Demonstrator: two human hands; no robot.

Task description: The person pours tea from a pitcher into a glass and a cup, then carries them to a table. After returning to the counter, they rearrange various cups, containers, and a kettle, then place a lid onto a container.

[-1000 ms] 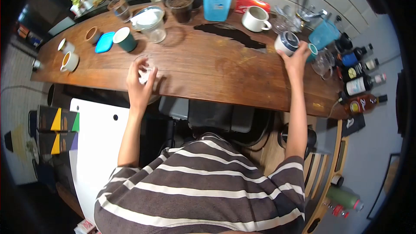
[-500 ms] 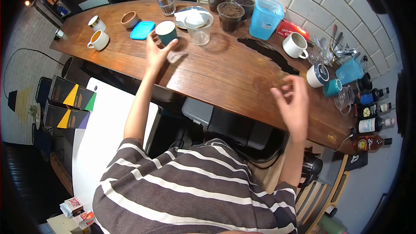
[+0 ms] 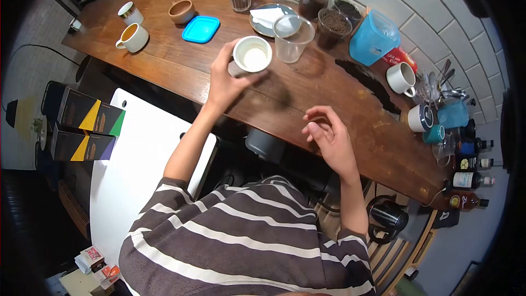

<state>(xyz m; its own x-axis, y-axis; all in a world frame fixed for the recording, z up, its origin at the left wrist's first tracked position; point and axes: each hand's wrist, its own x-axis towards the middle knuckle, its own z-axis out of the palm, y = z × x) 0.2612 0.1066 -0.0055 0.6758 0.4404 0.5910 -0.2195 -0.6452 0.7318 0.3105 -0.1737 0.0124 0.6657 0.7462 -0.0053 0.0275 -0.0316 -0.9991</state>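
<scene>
My left hand (image 3: 226,79) is closed around a cup (image 3: 253,55), raised over the wooden counter and tipped so that its white inside faces me. The cup's outside is mostly hidden; it looked dark green a moment earlier. Just right of it stands a clear plastic cup (image 3: 290,52). Behind that, a plate (image 3: 262,27) bears a crumpled white tissue (image 3: 268,17). My right hand (image 3: 331,142) hovers above the counter's front edge, with fingers loosely bent and apart, holding nothing.
The counter (image 3: 329,90) carries a blue lid (image 3: 201,29), a brown bowl (image 3: 181,12) and a white mug (image 3: 133,38) on the left. At the right are dark-filled plastic cups (image 3: 334,26), a blue pitcher (image 3: 372,41), another mug (image 3: 401,78) and several bottles (image 3: 471,180).
My left hand has lifted the cup off the counter, moved it right and towards me, and tipped its mouth this way. My right hand has moved left. The view has shifted slightly.
</scene>
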